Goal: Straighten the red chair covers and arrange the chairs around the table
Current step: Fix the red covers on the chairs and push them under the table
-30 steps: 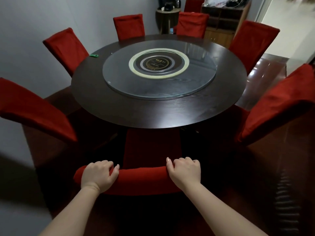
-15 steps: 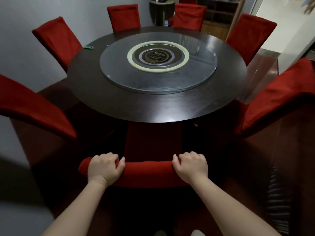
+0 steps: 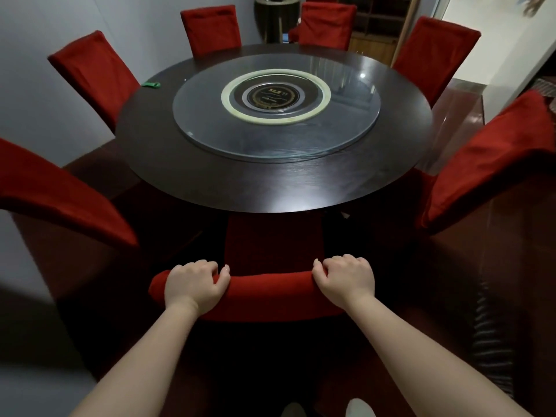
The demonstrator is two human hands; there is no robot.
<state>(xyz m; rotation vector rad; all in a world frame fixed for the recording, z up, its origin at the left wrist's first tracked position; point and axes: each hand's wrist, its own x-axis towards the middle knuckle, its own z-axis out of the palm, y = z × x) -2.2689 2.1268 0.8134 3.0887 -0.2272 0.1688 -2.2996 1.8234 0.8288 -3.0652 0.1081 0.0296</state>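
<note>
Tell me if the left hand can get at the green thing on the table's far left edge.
Probably not. The left hand grips the back of the near chair, and the green thing lies across much of the dark table, nearer the far-left chair.

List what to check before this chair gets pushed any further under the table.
1. Grip of the left hand on the red fabric-covered chair back: ok, fingers curled over it.
2. Grip of the right hand near the back's other end: ok.
3. The red seat lined up with the round dark wooden table, partly under its edge: ok.
4. Chair legs free of the table's base: cannot tell, hidden in shadow.
5. Room beside the left neighbouring red chair and the right neighbouring red chair: ok.
6. Cover smooth between the hands: ok.
</note>
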